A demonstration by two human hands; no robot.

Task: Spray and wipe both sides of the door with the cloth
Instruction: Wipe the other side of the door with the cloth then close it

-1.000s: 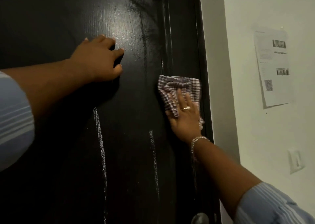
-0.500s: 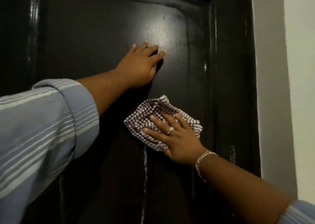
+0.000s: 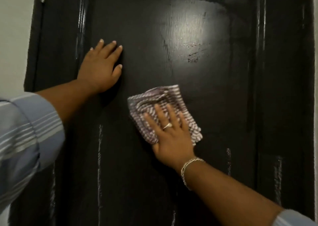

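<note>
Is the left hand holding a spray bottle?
No, the left hand lies flat and bare on the door, holding nothing.

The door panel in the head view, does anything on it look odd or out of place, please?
Yes: pale drip streaks run down the dark door below both hands, and wet droplets sit in the glare above the cloth. Otherwise nothing looks damaged or askew.

Striped blue sleeves, ring, seemingly gold bracelet
</note>
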